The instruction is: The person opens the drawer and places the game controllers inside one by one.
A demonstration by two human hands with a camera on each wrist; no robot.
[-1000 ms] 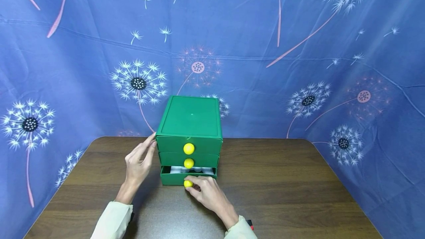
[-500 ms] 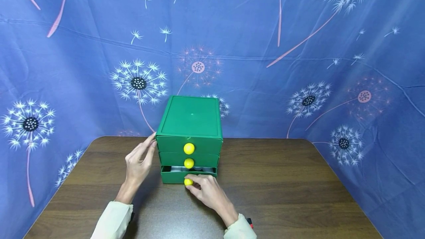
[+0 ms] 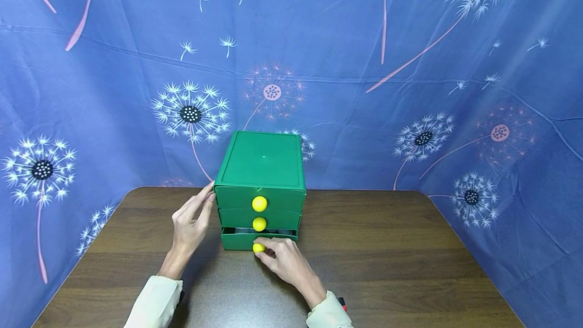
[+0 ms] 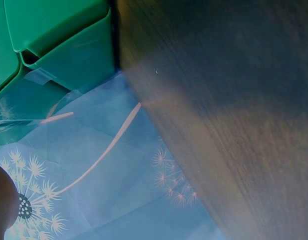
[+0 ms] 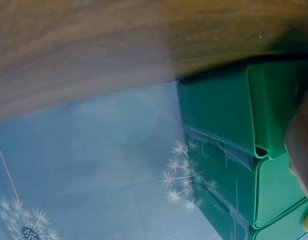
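Observation:
A green three-drawer box [image 3: 263,158] with round yellow knobs stands on the table in the head view. Its bottom drawer [image 3: 238,241] sticks out a little, with a narrow gap showing above its front. My right hand [image 3: 287,261] pinches the yellow knob [image 3: 258,248] of that drawer between thumb and fingers. On the other side, my left hand [image 3: 189,224] rests its nearly straight fingertips against the box's upper left front edge. In the right wrist view, part of the right hand [image 5: 301,142] shows at the right edge, beside the jutting drawer [image 5: 268,105].
The box stands on a brown wooden table [image 3: 387,257], near its far edge. Behind it hangs a blue cloth [image 3: 341,39] with dandelion prints. Clear tape [image 5: 218,145] runs along the box's side. The top two drawers sit flush, with yellow knobs [image 3: 259,203] on their fronts.
The bottom drawer has slid inward, and its gap has narrowed so the pale inside shows less. My right hand has moved slightly forward with the knob. My left hand has stayed in place.

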